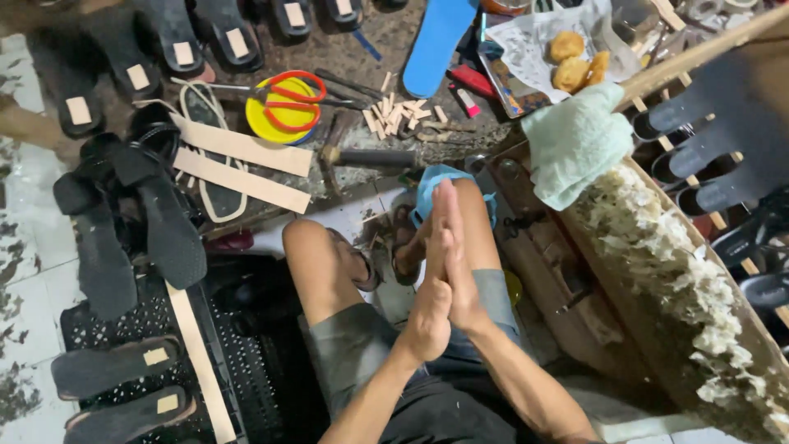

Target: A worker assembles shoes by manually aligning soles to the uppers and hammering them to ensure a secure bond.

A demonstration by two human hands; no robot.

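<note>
Simply both hands flat, palms pressed together, fingers straight, holding nothing.

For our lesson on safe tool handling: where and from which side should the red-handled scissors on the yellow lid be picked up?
Take the red-handled scissors by the finger loops, coming from the right. The loops lie flat on the yellow lid, open and uncovered, while the blades point left toward the sandal soles. Both hands are pressed palm to palm, holding nothing, so probably either could reach.
</note>
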